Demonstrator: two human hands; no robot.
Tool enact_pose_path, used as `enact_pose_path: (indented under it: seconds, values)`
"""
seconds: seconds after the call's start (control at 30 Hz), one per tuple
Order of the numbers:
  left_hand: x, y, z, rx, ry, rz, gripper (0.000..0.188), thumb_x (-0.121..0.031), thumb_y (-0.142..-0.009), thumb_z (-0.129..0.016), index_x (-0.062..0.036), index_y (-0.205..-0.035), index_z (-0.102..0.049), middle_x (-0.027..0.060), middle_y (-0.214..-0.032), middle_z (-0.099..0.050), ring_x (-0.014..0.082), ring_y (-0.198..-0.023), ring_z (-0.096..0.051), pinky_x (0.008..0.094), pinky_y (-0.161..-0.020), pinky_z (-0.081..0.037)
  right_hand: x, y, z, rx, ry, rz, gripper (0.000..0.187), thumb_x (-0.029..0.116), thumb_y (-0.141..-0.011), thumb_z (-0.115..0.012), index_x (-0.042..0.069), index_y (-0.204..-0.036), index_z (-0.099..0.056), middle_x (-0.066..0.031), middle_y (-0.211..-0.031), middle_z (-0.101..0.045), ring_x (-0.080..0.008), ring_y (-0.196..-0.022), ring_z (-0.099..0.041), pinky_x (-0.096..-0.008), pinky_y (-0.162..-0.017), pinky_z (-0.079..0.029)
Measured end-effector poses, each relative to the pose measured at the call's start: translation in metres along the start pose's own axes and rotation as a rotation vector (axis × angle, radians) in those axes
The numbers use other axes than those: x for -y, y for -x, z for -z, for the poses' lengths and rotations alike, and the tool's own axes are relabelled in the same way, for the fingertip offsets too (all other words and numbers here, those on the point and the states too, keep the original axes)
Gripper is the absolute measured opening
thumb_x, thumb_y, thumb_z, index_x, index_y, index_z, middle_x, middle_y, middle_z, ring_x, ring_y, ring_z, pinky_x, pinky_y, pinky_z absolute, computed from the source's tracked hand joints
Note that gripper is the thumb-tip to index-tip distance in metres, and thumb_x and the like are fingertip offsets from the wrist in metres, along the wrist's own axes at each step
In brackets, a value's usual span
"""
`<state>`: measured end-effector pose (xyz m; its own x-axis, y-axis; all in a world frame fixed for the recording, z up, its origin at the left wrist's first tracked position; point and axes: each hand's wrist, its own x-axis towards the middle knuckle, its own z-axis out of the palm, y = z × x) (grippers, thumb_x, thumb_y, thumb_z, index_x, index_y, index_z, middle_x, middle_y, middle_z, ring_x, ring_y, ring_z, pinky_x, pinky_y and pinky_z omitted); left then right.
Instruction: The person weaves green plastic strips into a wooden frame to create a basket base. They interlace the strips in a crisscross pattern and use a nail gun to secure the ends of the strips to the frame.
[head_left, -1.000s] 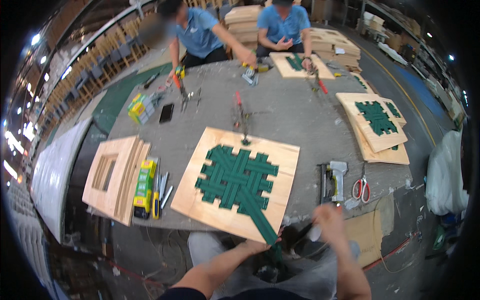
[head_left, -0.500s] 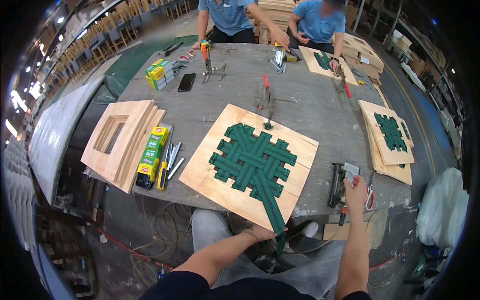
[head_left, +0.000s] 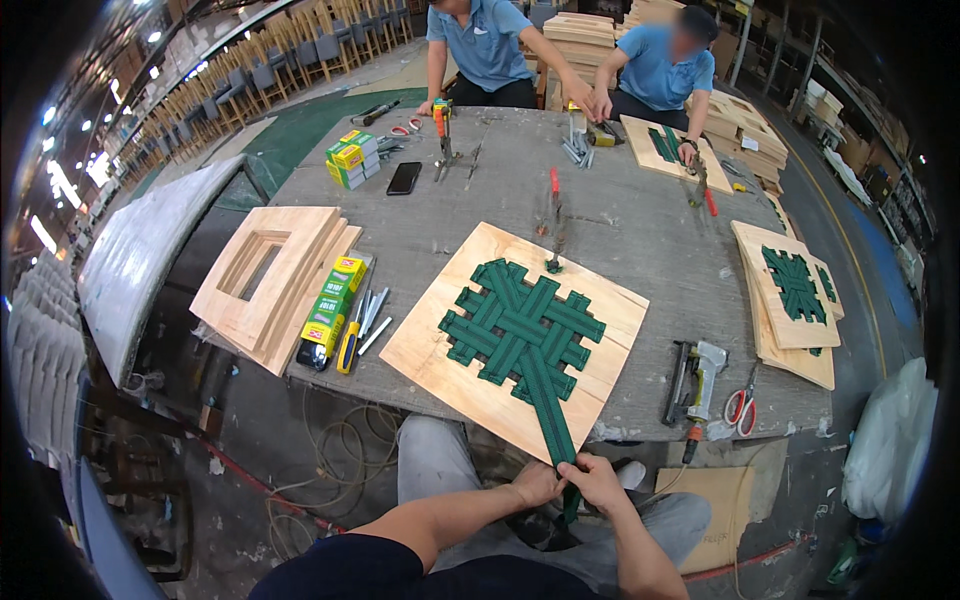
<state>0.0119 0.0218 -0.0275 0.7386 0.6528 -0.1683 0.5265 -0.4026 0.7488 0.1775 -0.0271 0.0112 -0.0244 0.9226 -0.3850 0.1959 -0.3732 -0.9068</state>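
Observation:
A square wooden panel lies at the near side of the table, with green webbing straps woven across its middle. One long strap runs over the panel's near corner and hangs down off the edge. At that corner my left hand is closed on the strap. My right hand pinches the same strap just beside it, thumb on top. A clamp with a red handle stands at the panel's far edge. To the right lie a staple gun and red-handled scissors, untouched.
Left are stacked wooden frames, a yellow-green box, a yellow-handled tool and metal staple strips. A phone lies farther back. Finished panels lie right. Two co-workers are across the table.
My right hand has let go of the staple gun and come left to the strap beside my left hand. The view has shifted slightly. Across the table, a co-worker's hand has reached farther right.

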Motion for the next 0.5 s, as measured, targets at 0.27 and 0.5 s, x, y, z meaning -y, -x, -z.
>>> enact_pose_path:
  seconds: [0.27, 0.5]
  values:
    - [-0.018, 0.016, -0.019, -0.052, 0.024, 0.061, 0.046, -0.034, -0.101, -0.053, 0.0049, -0.082, -0.069, 0.0299, -0.082, -0.069, 0.0491, -0.081, -0.067, 0.0574, -0.077, -0.053, 0.004, 0.011, -0.02, -0.077, -0.342, -0.038, 0.025, 0.023, -0.098, -0.072, 0.001, -0.086, -0.07, 0.0023, -0.074, -0.064, -0.0062, -0.065, -0.056, -0.026, -0.057, -0.045]
    - [-0.042, 0.036, -0.02, 0.11, 0.405, 0.28, 0.049, -0.035, -0.107, -0.05, 0.0077, -0.091, -0.068, 0.0243, -0.083, -0.071, 0.0403, -0.079, -0.071, 0.0486, -0.073, -0.054, 0.005, 0.013, -0.02, -0.055, -0.383, -0.124, 0.025, 0.024, -0.103, -0.066, 0.002, -0.091, -0.068, -0.0002, -0.078, -0.065, -0.0081, -0.066, -0.058, -0.0258, -0.059, -0.046]
